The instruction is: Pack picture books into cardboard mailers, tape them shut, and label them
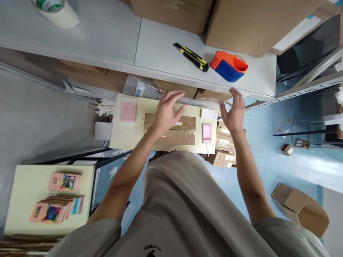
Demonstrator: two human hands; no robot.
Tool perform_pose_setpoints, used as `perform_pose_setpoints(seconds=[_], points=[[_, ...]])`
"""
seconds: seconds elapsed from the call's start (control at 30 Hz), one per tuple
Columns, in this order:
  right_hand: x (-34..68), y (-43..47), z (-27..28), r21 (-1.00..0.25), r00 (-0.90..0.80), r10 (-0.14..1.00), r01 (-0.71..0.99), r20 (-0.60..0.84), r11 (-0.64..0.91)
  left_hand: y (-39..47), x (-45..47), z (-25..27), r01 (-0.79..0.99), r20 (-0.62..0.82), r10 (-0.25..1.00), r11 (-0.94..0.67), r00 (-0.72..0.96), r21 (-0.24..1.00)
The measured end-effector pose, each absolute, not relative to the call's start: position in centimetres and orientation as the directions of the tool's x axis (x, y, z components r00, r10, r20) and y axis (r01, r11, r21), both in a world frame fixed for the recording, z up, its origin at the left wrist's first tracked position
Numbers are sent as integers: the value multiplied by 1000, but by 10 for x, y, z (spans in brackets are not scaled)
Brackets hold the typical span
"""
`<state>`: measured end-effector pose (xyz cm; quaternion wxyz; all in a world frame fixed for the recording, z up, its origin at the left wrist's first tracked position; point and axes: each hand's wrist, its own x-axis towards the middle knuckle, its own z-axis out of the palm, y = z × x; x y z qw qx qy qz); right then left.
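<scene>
My left hand is over the cream table, its thumb and fingers apart, with nothing in it. Beneath it lies a flat cardboard box with clear tape along its side; my wrist hides part of it. My right hand is raised past the table's right end, below the shelf edge, also open and holding nothing. Between the hands, a phone with a lit screen and a cable rests on the table. Near it is a small white block or label stack. A pink sheet lies at the left.
On the grey shelf are a box cutter, an orange and blue tape dispenser, a tape roll and large cartons. Pink books sit on a left table. An open carton stands on the floor.
</scene>
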<state>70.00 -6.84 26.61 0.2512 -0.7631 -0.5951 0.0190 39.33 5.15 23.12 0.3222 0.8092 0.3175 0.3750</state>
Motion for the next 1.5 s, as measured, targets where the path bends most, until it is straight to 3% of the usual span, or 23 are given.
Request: perform_pose_setpoints(seconds=[0.27, 0.37, 0.47, 0.57, 0.63, 0.7, 0.77, 0.83, 0.93, 1.23, 1.4, 1.5], points=[[763, 56, 314, -81, 277, 961, 957, -7, -277, 63, 476, 260, 171, 456, 712, -619, 534, 767], [760, 69, 308, -41, 282, 958, 958, -47, -284, 52, 479, 262, 173, 430, 719, -598, 546, 782], [754, 49, 291, -147, 375, 926, 920, 48, -364, 31, 464, 257, 181, 387, 744, -555, 546, 812], [734, -6, 269, -383, 493, 861, 824, 124, -417, 2, 439, 246, 162, 330, 793, -466, 511, 870], [707, -50, 254, -618, 462, 884, 715, 65, -328, -20, 423, 237, 133, 261, 834, -366, 487, 921], [672, -87, 240, -844, 385, 922, 480, -42, -239, -40, 409, 229, 109, 182, 868, -259, 461, 960], [634, -112, 228, -945, 319, 936, 233, -150, -231, -57, 396, 223, 83, 122, 895, -174, 430, 981], [602, -123, 222, -967, 282, 938, 98, -201, -237, -68, 385, 220, 57, 88, 911, -121, 403, 991], [572, -126, 224, -974, 266, 942, 44, -205, -224, -76, 370, 218, 33, 79, 924, -98, 374, 995], [538, -125, 274, -962, 211, 970, 218, -120, -167, -67, 333, 233, -11, 189, 922, -197, 338, 980], [493, -108, 289, -943, 223, 969, 286, -108, -171, -63, 307, 249, -70, 293, 927, -284, 235, 956], [470, -99, 289, -936, 226, 968, 307, -105, -173, -59, 288, 253, -43, 279, 932, -276, 231, 960]])
